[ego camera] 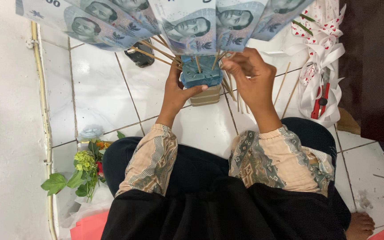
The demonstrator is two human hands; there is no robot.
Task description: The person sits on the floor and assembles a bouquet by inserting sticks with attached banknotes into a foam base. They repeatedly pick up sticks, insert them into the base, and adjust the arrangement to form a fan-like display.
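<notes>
black lap (210, 200) lowest in frame, above it the left hand (176, 91) wraps its grip round the blue foam block (201, 75) at upper centre to steady it, while the right hand (250, 73) pinches a skewer (228, 86) beside it, under the fanned banknotes (187, 24).
</notes>
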